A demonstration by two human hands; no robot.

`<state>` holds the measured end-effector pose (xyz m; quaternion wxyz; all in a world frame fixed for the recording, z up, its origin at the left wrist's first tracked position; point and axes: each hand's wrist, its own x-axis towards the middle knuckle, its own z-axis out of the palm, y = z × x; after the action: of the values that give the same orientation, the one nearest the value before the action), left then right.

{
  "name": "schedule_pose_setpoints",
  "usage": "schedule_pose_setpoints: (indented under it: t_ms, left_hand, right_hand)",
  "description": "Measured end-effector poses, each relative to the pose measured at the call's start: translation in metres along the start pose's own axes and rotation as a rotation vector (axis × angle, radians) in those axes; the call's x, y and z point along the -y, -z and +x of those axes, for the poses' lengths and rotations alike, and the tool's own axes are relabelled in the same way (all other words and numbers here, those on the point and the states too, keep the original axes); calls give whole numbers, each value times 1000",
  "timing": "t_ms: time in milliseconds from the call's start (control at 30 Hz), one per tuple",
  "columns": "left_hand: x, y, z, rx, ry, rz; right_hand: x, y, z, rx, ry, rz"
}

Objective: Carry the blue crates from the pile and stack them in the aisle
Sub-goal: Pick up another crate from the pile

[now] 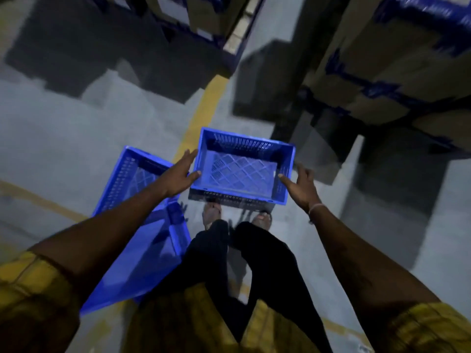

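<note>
Blue slatted plastic crate [132,233] stands at seven o'clock; a smaller-looking blue lattice-bottomed plastic crate [242,166] sits centre. Left hand [178,174] and right hand [302,186], fingers straight, flank its side rims, gripping nothing.

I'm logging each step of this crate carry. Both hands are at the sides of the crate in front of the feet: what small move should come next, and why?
Probably close both hands on the front crate's side walls. The left hand has its thumb at the rim with fingers extended, and the right hand is spread open beside the opposite wall, so neither seems to grip yet. The second crate stands apart at the left.
</note>
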<state>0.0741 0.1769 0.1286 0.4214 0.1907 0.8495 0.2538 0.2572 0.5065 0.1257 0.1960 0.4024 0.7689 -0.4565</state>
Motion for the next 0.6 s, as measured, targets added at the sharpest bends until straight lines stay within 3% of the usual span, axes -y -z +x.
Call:
schedule_pose_setpoints:
  t_ms: [200, 367, 600]
  left_hand:
    - [86, -48, 121, 71, -12, 75]
    - [163, -99, 231, 44, -27, 202]
    - [243, -151, 319, 13, 173, 229]
  right_hand:
    - [-72, -66, 120, 32, -148, -42]
    - [-157, -115, 229, -69, -190, -203]
    - [-227, -156, 316, -45, -229, -337]
